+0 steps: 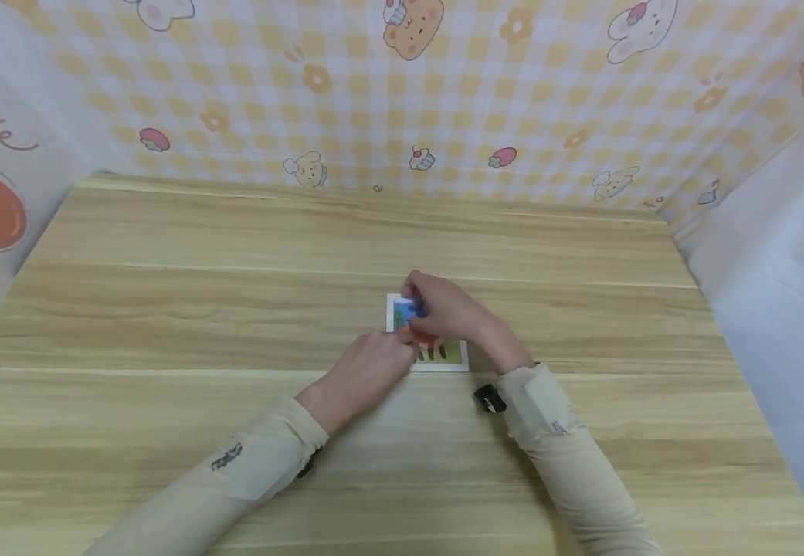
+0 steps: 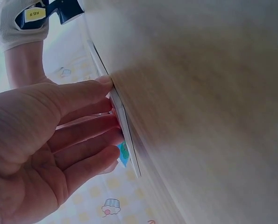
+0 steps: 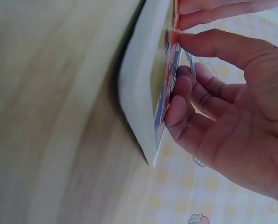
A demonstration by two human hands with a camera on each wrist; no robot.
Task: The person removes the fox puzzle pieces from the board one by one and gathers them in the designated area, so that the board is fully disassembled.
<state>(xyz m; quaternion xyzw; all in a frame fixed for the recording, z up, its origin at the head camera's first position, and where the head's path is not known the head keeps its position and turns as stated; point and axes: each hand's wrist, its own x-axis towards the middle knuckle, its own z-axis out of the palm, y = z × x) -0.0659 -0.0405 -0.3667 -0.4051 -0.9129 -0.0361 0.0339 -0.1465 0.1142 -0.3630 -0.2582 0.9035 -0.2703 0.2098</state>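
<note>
A small picture puzzle in a white frame (image 1: 464,357) lies on the wooden table, showing blue, red and yellow-green areas. My left hand (image 1: 374,363) rests at its near left side. In the left wrist view, the thumb touches the puzzle's edge while the extended fingers (image 2: 89,135) press on its face. Over the upper right part arches my right hand (image 1: 450,309), pinching a thin puzzle piece (image 3: 190,63) tilted up from the board. A blue and green corner (image 2: 124,153) stands up beyond the left fingers. The right hand covers much of the picture.
The wooden table (image 1: 200,316) surrounds the puzzle. A yellow-checked cloth (image 1: 249,100) with cartoon prints hangs behind its far edge. White panels (image 1: 784,201) stand at both sides. Black wrist devices (image 1: 490,398) show at the sleeves.
</note>
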